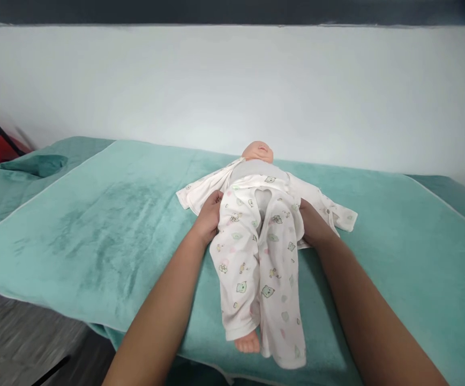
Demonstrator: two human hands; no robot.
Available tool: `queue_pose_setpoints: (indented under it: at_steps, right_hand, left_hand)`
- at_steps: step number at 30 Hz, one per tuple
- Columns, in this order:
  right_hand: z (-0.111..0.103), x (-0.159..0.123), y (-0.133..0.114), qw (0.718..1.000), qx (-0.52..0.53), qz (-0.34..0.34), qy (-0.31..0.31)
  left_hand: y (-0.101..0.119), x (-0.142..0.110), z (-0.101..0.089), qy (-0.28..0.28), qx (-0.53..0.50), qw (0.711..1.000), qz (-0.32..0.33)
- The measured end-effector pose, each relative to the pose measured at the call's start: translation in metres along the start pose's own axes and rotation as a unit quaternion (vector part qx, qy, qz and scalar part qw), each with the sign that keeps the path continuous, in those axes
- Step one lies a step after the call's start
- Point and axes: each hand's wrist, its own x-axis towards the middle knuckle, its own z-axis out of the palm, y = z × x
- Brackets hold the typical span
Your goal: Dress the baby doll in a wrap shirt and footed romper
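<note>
On the green cover (pixel 136 230), we've got the doll (pixel 259 153) on its back in printed pants (pixel 238 257). Our left hand (pixel 209 219) curls at one hip, right hand (pixel 313 224) at the other; fingertips hidden, so we can't tell how closed either is or what's gripped. White wall (pixel 232 91) behind.

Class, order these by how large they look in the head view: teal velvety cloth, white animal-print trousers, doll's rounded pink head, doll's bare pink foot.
1. Teal velvety cloth
2. White animal-print trousers
3. Doll's rounded pink head and doll's bare pink foot: too alike to rank, since the foot lies nearer the camera.
</note>
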Motion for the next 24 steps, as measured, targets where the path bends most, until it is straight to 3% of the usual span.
queue_pose_setpoints:
  at_steps: [7, 11, 15, 21, 24]
  right_hand:
    - [0.0, 0.002, -0.014, 0.992, -0.089, -0.083, 0.023]
    - [-0.004, 0.006, -0.004, 0.993, -0.108, -0.046, 0.023]
    - [-0.008, 0.008, 0.006, 0.979, -0.196, -0.031, 0.047]
    - [-0.008, 0.007, 0.005, 0.977, -0.078, 0.008, 0.196]
    - [-0.006, 0.008, 0.001, 0.977, -0.087, -0.01, 0.197]
  left_hand:
    - [0.005, -0.002, 0.005, 0.044, 0.044, 0.998, 0.028]
    - [0.004, 0.002, 0.001, 0.066, 0.077, 0.994, 0.047]
    - [-0.003, 0.008, -0.007, 0.075, 0.033, 0.995, 0.05]
    - [-0.008, 0.015, -0.015, 0.035, 0.058, 0.995, 0.069]
    - [-0.005, 0.016, -0.016, 0.01, 0.071, 0.995, 0.07]
